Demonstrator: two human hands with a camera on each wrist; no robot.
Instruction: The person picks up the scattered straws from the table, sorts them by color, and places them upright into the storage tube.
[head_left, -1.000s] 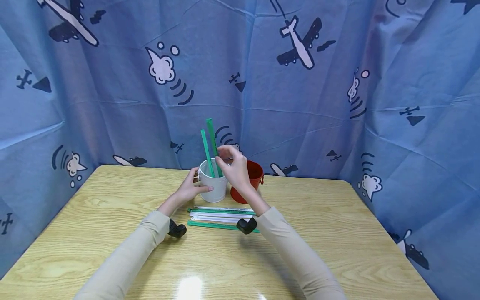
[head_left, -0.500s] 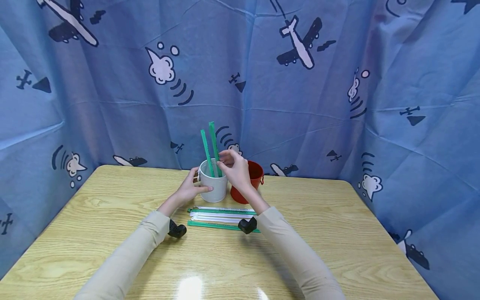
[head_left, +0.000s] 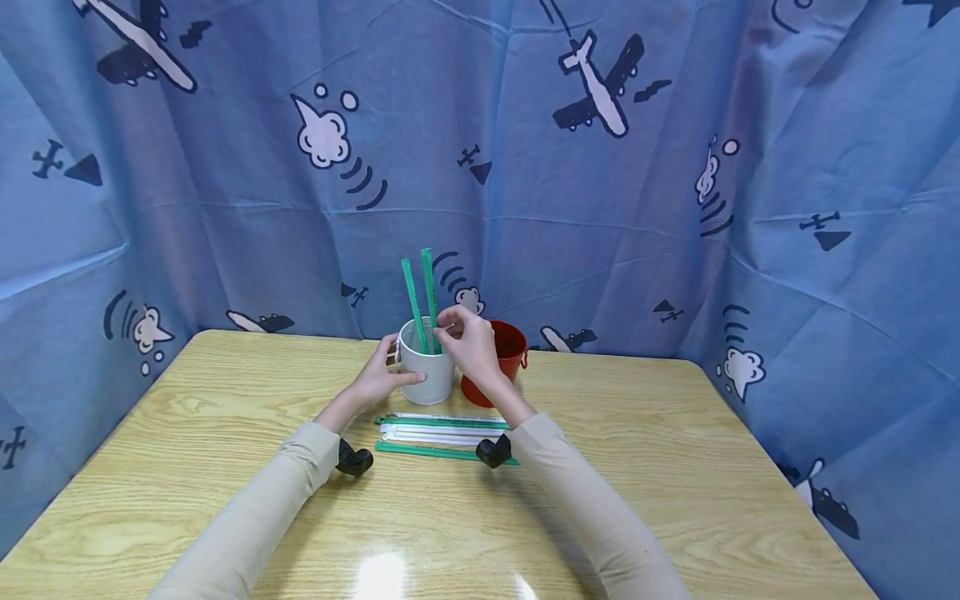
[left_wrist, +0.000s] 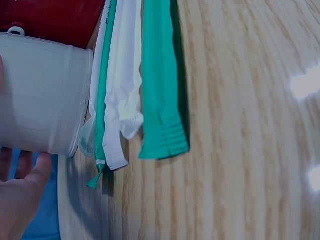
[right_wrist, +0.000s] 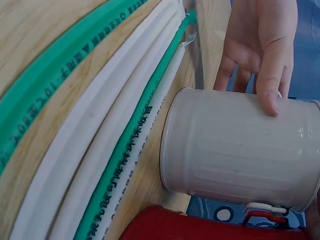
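A white metal bucket (head_left: 427, 382) stands upright on the table, two green paper-wrapped straws rising from it. My left hand (head_left: 379, 373) grips the bucket's left side, thumb across its front; the right wrist view shows this left hand (right_wrist: 265, 45) with the thumb on the wall. Over the rim, my right hand (head_left: 472, 343) pinches the right-hand green wrapped straw (head_left: 430, 283) low down, its lower end inside the bucket. The other green wrapped straw (head_left: 412, 292) leans to the left in the bucket, untouched. In the left wrist view the white bucket (left_wrist: 40, 95) fills the left side.
A red bucket (head_left: 495, 385) stands close to the right of the white one, partly behind my right hand. In front lie several wrapped straws side by side, white straws (head_left: 442, 435) and a green straw (head_left: 427, 451) nearest me. A blue curtain (head_left: 600, 250) hangs behind the table (head_left: 637, 467).
My right hand has moved slightly down and right, and the straw it pinches has sunk a little and become more upright. The left hand and bucket have stayed in place.
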